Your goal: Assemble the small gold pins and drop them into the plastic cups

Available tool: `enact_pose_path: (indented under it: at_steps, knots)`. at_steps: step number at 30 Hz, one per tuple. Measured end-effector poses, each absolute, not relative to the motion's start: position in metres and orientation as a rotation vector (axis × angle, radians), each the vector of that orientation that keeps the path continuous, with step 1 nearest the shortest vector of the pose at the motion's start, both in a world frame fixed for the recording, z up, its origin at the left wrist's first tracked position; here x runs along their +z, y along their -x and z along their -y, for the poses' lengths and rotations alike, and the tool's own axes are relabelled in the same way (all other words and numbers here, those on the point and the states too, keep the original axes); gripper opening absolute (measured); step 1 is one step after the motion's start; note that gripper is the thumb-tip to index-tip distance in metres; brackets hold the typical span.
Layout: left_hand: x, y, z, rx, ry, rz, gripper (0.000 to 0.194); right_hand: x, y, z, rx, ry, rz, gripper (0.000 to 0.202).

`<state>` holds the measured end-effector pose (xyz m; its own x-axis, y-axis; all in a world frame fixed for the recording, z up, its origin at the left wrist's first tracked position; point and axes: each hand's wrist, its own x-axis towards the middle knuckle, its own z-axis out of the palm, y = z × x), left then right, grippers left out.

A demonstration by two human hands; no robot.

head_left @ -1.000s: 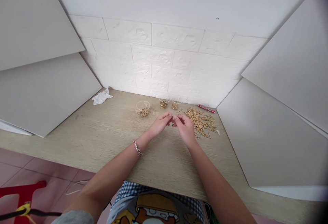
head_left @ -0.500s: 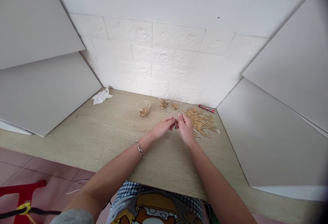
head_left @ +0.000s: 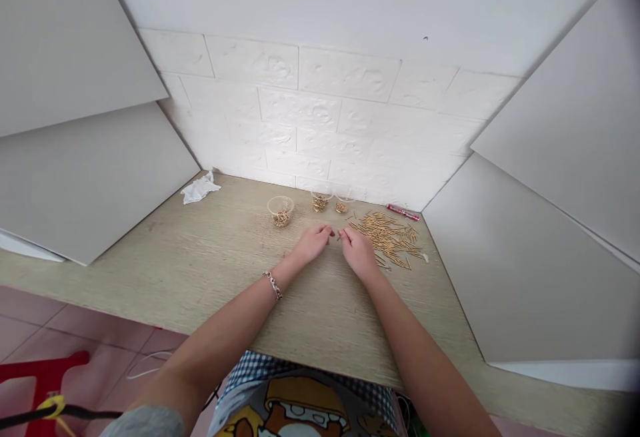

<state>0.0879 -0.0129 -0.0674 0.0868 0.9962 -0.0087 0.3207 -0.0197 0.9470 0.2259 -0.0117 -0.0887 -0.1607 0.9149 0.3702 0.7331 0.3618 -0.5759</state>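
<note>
My right hand point(head_left: 357, 250), left of the pile point(head_left: 387, 234), pinches what seems a pin point(head_left: 339, 237); my left hand point(head_left: 313, 242), just apart, curls, grip hidden. Step, I judge: handling one pin; next calls for a light, steady pinch.

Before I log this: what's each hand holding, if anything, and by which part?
The right hand apparently pinches a small thin piece, one end showing; exact grip spot hidden. Left hand: cannot tell.
</note>
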Motion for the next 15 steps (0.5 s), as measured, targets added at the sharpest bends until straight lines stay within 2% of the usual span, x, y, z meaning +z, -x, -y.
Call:
enact_pose_path:
  at_steps: [6,15]
  knots:
    - [-0.0702,-0.0836,0.0078,1.043,-1.649,-1.469,0.027,-0.095,-0.2241,0.0091,0.238,1.458,2.124,0.031]
    - [-0.0755,-0.0826,0.0089,0.847,-1.908,-1.557,0.033,-0.0853,-0.2188,0.0145,0.09,1.669,2.315,0.03]
